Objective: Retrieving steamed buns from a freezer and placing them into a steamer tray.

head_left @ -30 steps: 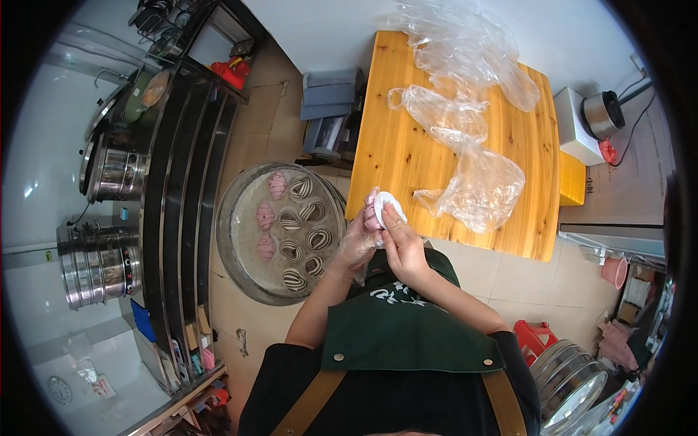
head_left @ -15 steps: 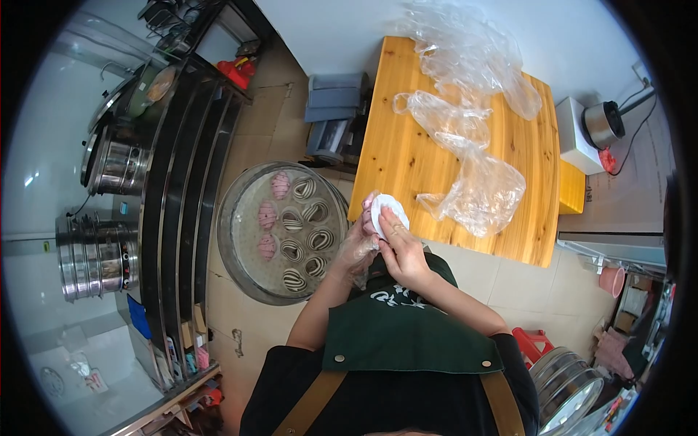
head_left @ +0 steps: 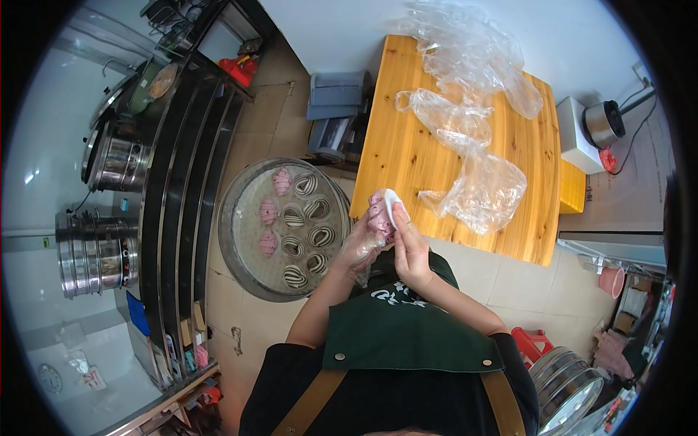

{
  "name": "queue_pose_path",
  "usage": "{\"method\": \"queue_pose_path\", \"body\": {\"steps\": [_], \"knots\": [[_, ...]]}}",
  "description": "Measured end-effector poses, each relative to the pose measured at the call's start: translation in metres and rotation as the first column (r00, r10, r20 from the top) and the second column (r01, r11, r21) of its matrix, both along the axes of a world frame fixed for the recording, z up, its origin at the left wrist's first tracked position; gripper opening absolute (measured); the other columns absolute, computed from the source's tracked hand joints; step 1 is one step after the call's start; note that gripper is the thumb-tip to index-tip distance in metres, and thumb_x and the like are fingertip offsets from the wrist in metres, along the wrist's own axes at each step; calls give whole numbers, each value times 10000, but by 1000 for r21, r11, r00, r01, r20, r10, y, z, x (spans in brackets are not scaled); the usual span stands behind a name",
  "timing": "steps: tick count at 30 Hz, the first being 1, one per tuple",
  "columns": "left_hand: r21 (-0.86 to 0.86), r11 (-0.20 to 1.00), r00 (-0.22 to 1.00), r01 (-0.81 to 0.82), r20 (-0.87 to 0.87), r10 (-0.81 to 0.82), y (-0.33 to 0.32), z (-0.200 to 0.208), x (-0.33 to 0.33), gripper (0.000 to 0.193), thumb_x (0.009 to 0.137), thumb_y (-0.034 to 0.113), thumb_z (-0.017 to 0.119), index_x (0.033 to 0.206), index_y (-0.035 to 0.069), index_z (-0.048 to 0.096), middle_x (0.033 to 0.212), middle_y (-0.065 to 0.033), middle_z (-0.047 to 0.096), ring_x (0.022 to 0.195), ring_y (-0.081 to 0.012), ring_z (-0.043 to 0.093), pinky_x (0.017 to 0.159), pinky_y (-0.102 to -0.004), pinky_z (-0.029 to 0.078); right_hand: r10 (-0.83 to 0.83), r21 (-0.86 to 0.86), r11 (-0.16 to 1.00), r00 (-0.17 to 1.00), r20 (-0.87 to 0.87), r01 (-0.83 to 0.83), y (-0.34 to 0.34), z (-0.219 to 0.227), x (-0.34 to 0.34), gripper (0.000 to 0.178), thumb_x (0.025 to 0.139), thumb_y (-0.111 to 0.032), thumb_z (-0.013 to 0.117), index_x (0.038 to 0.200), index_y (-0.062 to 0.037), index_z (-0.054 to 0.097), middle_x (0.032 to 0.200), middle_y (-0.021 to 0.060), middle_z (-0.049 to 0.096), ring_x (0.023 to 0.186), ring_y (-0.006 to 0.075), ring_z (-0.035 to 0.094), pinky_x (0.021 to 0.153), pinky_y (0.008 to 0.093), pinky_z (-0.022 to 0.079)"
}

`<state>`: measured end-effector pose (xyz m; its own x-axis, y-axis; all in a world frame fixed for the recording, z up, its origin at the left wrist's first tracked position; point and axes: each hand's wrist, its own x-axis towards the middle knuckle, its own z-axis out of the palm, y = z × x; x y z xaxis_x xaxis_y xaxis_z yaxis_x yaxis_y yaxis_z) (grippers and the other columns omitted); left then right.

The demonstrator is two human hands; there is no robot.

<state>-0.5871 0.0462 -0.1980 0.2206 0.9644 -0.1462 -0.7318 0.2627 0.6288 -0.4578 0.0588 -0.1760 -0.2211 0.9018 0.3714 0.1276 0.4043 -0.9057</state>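
In front of my apron, a pink twisted bun (head_left: pixel 378 215) rests in my left hand (head_left: pixel 361 240), which wears a loose clear plastic glove with its fingers curled round the bun. My right hand (head_left: pixel 411 251) presses a white round paper liner (head_left: pixel 391 201) against the bun's right side, thumb and fingers closed on it. To the left stands a round metal steamer tray (head_left: pixel 231 251). It bears a column of pink twisted buns (head_left: pixel 268 212) and several dark-and-white striped buns (head_left: pixel 321 234).
A wooden table (head_left: pixel 396 138) stands ahead, with crumpled clear plastic bags (head_left: pixel 483 189) on it. Stacked metal steamers (head_left: pixel 98 258) and a dark shelf rack (head_left: pixel 185 182) line the left. Blue-grey bins (head_left: pixel 336 98) sit beside the table. At lower right are a red stool (head_left: pixel 531 343) and round metal trays (head_left: pixel 571 385).
The paper liner has turned from facing up to nearly edge-on, and more of the pink bun shows. My right hand has shifted slightly to the right.
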Motion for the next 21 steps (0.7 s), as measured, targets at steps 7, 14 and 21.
{"method": "queue_pose_path", "body": {"steps": [7, 14, 21], "knots": [[-31, 999, 1000, -11, 6, 11, -3, 1, 1, 818, 674, 244, 739, 1309, 62, 256, 1211, -68, 423, 1116, -200, 442, 927, -354, 399, 92, 178, 973, 953, 288, -148, 0, 4, 2, 408, 737, -7, 553, 1126, 81, 469, 1227, 254, 423, 1165, 375, 400, 987, 426, 299], [-6, 1000, 999, -6, 44, 6, -6, 3, -1, 799, 695, 308, 718, 1306, 70, 262, 1216, -54, 414, 1136, -183, 420, 945, -327, 371, 266, 20, 962, 950, 162, -272, 4, 16, 13, 552, 722, -163, 647, 1167, 81, 431, 1285, 239, 363, 1205, 365, 350, 994, 422, 293], [16, 1000, 996, -14, 91, 12, -4, 9, 0, 798, 685, 331, 723, 1296, 76, 277, 1213, -38, 419, 1118, -170, 429, 926, -318, 384, 209, 160, 943, 893, 399, -292, 8, 16, 14, 657, 709, -282, 667, 1183, 93, 409, 1290, 254, 345, 1211, 375, 334, 995, 421, 292]]}}
